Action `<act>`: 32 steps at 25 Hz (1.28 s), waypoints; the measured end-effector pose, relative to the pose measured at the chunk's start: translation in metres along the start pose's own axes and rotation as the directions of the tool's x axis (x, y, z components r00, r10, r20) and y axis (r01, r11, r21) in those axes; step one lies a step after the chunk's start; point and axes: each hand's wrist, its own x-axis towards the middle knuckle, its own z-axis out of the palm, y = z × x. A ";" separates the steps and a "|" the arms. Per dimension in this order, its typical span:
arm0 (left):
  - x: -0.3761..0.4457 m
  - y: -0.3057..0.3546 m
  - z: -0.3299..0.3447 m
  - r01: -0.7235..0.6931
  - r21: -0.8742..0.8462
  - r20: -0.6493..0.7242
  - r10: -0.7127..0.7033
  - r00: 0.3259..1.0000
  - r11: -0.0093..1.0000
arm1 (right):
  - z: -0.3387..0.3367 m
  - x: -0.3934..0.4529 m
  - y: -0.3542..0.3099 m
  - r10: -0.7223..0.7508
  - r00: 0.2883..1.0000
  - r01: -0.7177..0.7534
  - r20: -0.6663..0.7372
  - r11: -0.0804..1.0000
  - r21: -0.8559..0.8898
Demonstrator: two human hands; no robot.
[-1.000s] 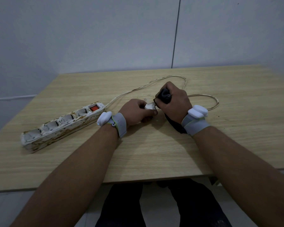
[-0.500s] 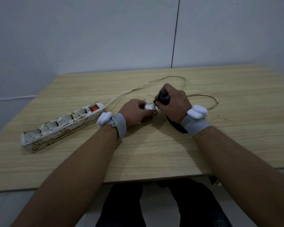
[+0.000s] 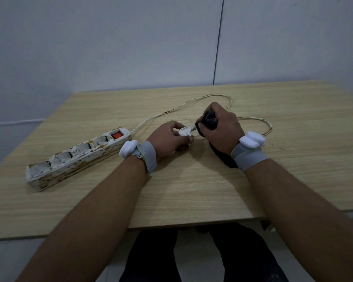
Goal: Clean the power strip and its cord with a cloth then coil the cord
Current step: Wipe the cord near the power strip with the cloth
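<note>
A dirty white power strip [image 3: 75, 155] with a red switch lies at the table's left. Its stained cord [image 3: 192, 102] runs back right, loops and curves round behind my right wrist. My left hand [image 3: 167, 139] grips the white plug [image 3: 185, 132] at the cord's end, at the table's middle. My right hand [image 3: 220, 127] grips a dark cloth [image 3: 210, 119] bunched around the cord just beside the plug. The rest of the cloth hangs under my right wrist onto the table.
The wooden table [image 3: 192, 190] stands against a pale wall, its front edge close to my body. My legs in dark trousers show below the edge. Both wrists wear grey bands with white sensors.
My right hand with the cloth has slid a little away from the plug, so more of the plug's neck shows. The left hand holds still.
</note>
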 end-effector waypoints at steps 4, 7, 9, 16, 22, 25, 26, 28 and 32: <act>0.001 0.000 0.001 0.013 -0.013 -0.002 -0.013 1.000 1.000 | 0.000 0.000 0.003 0.061 0.997 -0.060 -0.054 0.998 0.018; 0.001 0.000 0.001 0.009 0.024 -0.018 -0.009 1.000 1.000 | 0.003 0.002 0.000 0.045 0.999 -0.044 -0.017 0.999 0.023; 0.002 -0.001 0.002 0.003 0.027 -0.022 -0.003 1.000 1.000 | 0.007 0.003 -0.003 -0.005 1.000 0.005 0.015 1.000 0.001; 0.000 -0.002 0.003 -0.025 0.036 -0.036 0.027 0.999 0.999 | 0.006 0.003 -0.004 -0.055 0.995 0.057 0.085 0.998 -0.021; -0.001 0.000 0.003 -0.035 0.067 -0.037 0.037 0.999 0.997 | 0.007 0.006 -0.007 -0.036 0.998 0.038 0.057 0.999 -0.026; -0.001 -0.001 0.003 -0.036 0.057 -0.031 0.038 0.999 0.998 | 0.004 0.003 -0.005 -0.061 0.991 0.064 0.118 0.998 -0.022; -0.001 0.000 0.003 -0.038 0.055 -0.027 0.039 0.999 0.998 | 0.002 0.004 -0.004 -0.052 0.994 0.055 0.095 0.998 -0.023; -0.001 0.000 0.002 -0.037 0.051 -0.021 0.039 0.999 0.998 | -0.001 0.007 -0.001 -0.011 1.000 0.011 0.013 1.000 -0.020; 0.000 -0.002 0.001 -0.041 0.060 -0.022 0.042 0.999 0.997 | 0.003 0.006 -0.002 -0.036 0.999 0.037 0.027 0.998 -0.042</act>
